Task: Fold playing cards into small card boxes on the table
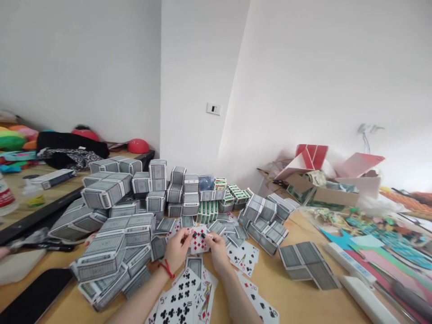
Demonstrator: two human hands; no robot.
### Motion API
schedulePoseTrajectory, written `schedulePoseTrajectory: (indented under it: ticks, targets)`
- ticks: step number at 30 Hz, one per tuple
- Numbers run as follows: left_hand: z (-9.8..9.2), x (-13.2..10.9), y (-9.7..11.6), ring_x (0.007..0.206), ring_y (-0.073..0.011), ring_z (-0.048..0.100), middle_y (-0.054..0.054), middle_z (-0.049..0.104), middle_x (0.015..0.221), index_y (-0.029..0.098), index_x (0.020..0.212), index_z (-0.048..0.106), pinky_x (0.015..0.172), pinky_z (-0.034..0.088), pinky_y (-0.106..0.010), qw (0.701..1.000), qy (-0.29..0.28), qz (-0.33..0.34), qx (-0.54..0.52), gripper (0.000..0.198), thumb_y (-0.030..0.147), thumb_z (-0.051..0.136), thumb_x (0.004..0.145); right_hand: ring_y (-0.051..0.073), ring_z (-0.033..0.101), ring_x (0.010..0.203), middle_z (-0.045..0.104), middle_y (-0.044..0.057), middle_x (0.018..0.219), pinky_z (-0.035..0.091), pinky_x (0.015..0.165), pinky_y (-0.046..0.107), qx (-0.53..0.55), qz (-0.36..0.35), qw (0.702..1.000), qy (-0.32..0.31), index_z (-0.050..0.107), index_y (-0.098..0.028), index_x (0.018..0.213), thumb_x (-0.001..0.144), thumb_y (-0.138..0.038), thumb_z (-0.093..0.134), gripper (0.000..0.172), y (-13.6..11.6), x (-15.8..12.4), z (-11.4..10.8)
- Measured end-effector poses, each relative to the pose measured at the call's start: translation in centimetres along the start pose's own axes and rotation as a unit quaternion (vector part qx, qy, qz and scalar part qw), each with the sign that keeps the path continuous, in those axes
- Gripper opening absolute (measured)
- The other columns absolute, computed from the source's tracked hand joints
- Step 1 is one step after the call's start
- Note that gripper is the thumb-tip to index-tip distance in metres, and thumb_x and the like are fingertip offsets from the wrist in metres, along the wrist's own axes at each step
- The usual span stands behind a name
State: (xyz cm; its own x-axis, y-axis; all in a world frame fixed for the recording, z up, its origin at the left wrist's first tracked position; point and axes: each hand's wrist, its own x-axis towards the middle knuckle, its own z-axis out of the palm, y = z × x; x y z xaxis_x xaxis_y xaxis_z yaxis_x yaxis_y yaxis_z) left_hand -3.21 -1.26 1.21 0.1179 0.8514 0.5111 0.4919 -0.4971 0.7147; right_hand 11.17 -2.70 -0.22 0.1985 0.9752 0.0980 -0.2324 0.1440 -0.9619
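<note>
We see a diamonds card (199, 243) pinched at its side edges between the left hand (176, 253) and the right hand (218, 253), just above the bench (297, 301) near its front edge. Fingertips cover part of its face. Loose face-up cards (184, 292) under the wrists run out of frame. Blocks of folded cards (111, 234) crowd the left and back. Toward the far right edge, an open cardboard box (324, 191) holds green-printed things we cannot make out.

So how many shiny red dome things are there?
2: one shiny red dome by the wall corner, a second red dome left of it, behind the black cloth. Others may be hidden.
</note>
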Motion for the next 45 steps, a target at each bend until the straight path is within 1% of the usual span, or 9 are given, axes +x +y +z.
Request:
schedulePoseTrajectory:
  ticks: [4, 8, 11, 16, 20, 26, 31, 37, 45]
  targets:
    - [0.1, 0.0, -0.1, 0.043, -0.0095, 0.041, 0.007, 0.038, 0.044, 0.020, 0.054, 0.037, 0.047, 0.032, -0.020, 0.999, 0.047, -0.021, 0.013, 0.031, 0.040, 0.042, 0.078, 0.007, 0.033, 0.043, 0.040, -0.005, 0.045, 0.027, 0.043, 0.021, -0.018, 0.018, 0.999, -0.022, 0.044, -0.017, 0.050, 0.063, -0.051, 0.063, 0.041, 0.5, 0.1, 0.2]
    - [0.3, 0.1, -0.6, 0.043, -0.0092, 0.039, 0.006, 0.037, 0.044, 0.020, 0.051, 0.032, 0.047, 0.029, -0.021, 0.996, 0.072, -0.049, 0.034, 0.034, 0.040, 0.043, 0.077, 0.009, 0.043, 0.040, 0.050, -0.003, 0.047, 0.032, 0.039, 0.021, -0.022, 0.066, 0.996, -0.064, 0.051, -0.016, 0.063, 0.063, -0.056, 0.061, 0.041, 0.7, 0.1, 0.5]
    - [0.4, 0.3, -0.9, 0.043, -0.0093, 0.038, 0.006, 0.036, 0.044, 0.020, 0.050, 0.030, 0.047, 0.027, -0.021, 0.996, 0.053, -0.064, 0.032, 0.035, 0.040, 0.042, 0.077, 0.012, 0.050, 0.041, 0.057, -0.001, 0.052, 0.039, 0.038, 0.022, -0.002, 0.091, 0.991, -0.098, 0.053, -0.015, 0.073, 0.062, -0.053, 0.064, 0.041, 0.5, 0.0, 0.6]
    - [0.8, 0.5, -1.3, 0.043, -0.0092, 0.036, 0.007, 0.034, 0.044, 0.020, 0.051, 0.030, 0.046, 0.028, -0.021, 0.997, -0.027, -0.079, -0.006, 0.034, 0.041, 0.041, 0.076, 0.012, 0.055, 0.047, 0.061, 0.001, 0.062, 0.042, 0.038, 0.020, 0.042, 0.072, 0.994, -0.063, 0.054, -0.015, 0.081, 0.058, -0.043, 0.072, 0.040, 0.2, 0.0, 0.2]
    - [1.1, 0.4, -1.3, 0.041, -0.0097, 0.039, 0.006, 0.036, 0.041, 0.020, 0.050, 0.031, 0.044, 0.027, -0.021, 0.993, -0.068, -0.098, 0.013, 0.035, 0.042, 0.039, 0.077, 0.011, 0.054, 0.046, 0.063, 0.000, 0.068, 0.044, 0.039, 0.021, 0.065, 0.070, 0.993, -0.072, 0.055, -0.017, 0.090, 0.059, -0.037, 0.072, 0.041, 0.3, 0.2, -0.1]
    - [0.7, 0.4, -1.1, 0.047, -0.0126, 0.049, 0.003, 0.049, 0.047, 0.020, 0.055, 0.044, 0.048, 0.036, -0.022, 0.994, -0.051, -0.090, 0.022, 0.031, 0.042, 0.041, 0.076, 0.013, 0.058, 0.053, 0.064, 0.002, 0.077, 0.048, 0.045, 0.025, 0.076, 0.069, 0.990, -0.097, 0.055, -0.018, 0.098, 0.058, -0.033, 0.073, 0.047, 0.5, 0.3, -0.2]
    - [0.3, 0.6, -0.7, 0.068, -0.0158, 0.057, -0.001, 0.061, 0.074, 0.020, 0.082, 0.054, 0.063, 0.045, -0.025, 0.997, 0.010, -0.047, -0.058, 0.020, 0.035, 0.045, 0.073, 0.015, 0.059, 0.057, 0.064, 0.004, 0.074, 0.049, 0.048, 0.027, 0.056, 0.063, 0.993, -0.086, 0.059, -0.015, 0.088, 0.059, -0.037, 0.072, 0.038, 0.3, 0.2, 0.1]
    - [0.6, 0.5, -1.0, 0.054, -0.0127, 0.050, 0.003, 0.051, 0.056, 0.020, 0.061, 0.047, 0.054, 0.040, -0.023, 0.998, 0.007, -0.048, -0.047, 0.022, 0.038, 0.045, 0.074, 0.013, 0.054, 0.047, 0.058, 0.001, 0.056, 0.048, 0.046, 0.027, 0.014, 0.063, 0.996, -0.056, 0.059, -0.014, 0.066, 0.065, -0.051, 0.062, 0.038, 0.3, 0.2, 0.4]
    - [0.5, 0.6, -0.9, 0.047, -0.0110, 0.040, 0.005, 0.039, 0.046, 0.020, 0.052, 0.038, 0.050, 0.030, -0.022, 0.997, -0.001, -0.071, 0.021, 0.031, 0.041, 0.041, 0.075, 0.016, 0.058, 0.054, 0.062, 0.002, 0.060, 0.047, 0.046, 0.027, -0.003, 0.048, 0.995, -0.085, 0.060, -0.016, 0.068, 0.062, -0.051, 0.065, 0.036, 0.1, 0.0, 0.4]
